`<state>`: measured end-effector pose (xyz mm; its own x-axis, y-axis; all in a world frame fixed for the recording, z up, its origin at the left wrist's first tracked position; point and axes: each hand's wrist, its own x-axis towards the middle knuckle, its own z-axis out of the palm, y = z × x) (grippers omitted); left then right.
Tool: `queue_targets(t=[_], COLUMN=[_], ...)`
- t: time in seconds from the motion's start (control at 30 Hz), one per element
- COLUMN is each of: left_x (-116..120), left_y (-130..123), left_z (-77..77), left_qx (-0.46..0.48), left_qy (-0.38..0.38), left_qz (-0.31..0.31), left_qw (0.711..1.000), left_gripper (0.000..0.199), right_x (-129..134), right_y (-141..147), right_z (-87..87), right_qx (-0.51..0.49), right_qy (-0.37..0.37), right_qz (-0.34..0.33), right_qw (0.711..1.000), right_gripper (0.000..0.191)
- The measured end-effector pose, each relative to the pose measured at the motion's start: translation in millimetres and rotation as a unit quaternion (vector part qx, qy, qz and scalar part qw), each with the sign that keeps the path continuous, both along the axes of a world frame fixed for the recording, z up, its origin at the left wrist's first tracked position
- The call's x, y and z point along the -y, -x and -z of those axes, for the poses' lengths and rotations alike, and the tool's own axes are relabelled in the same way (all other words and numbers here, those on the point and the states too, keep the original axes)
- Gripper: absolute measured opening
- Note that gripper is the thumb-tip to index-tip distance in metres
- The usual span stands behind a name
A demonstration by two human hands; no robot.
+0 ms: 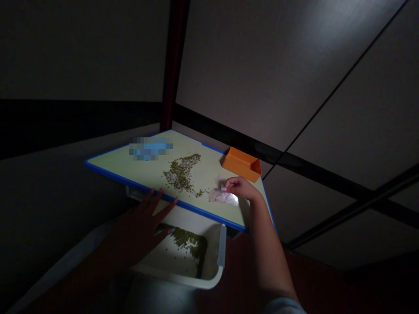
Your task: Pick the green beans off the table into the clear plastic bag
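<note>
My right hand [240, 187] pinches a clear, shiny half-round piece of plastic [224, 197], like a dough scraper, by its upper edge. The plastic stands on the pale tabletop [144, 171], just right of a scattered patch of small green beans or grains [181, 172]. My left hand [147, 222] is open, fingers spread, at the table's blue front edge; whether the fingertips touch the edge I cannot tell. Below it, a white plastic bin [183, 282] sits under the table edge, with more of the green grains [191, 242] inside. My left hand hides part of the bin.
An orange open tray [240, 163] stands at the table's back right corner. A blue, blurred-out patch [150, 148] lies at the back left. Dark panelled walls [245, 87] rise close behind the table. The room is dim.
</note>
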<state>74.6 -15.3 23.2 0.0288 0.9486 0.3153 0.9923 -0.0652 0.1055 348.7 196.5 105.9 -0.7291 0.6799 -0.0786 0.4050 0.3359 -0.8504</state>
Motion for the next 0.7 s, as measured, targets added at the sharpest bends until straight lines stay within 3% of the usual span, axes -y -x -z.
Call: queue_targets(t=[0.7], left_x=[-1.2], left_y=[1.7], left_z=[6.5], left_qx=[0.003], left_qy=[-0.006], left_qz=[0.002], left_qw=[1.000], left_gripper=[0.065], right_x=[1.6], right_y=[2.7], right_z=[3.1], right_qx=[0.016], right_qy=[0.040], right_qz=[-0.025], right_qw=[0.999], right_gripper=[0.046])
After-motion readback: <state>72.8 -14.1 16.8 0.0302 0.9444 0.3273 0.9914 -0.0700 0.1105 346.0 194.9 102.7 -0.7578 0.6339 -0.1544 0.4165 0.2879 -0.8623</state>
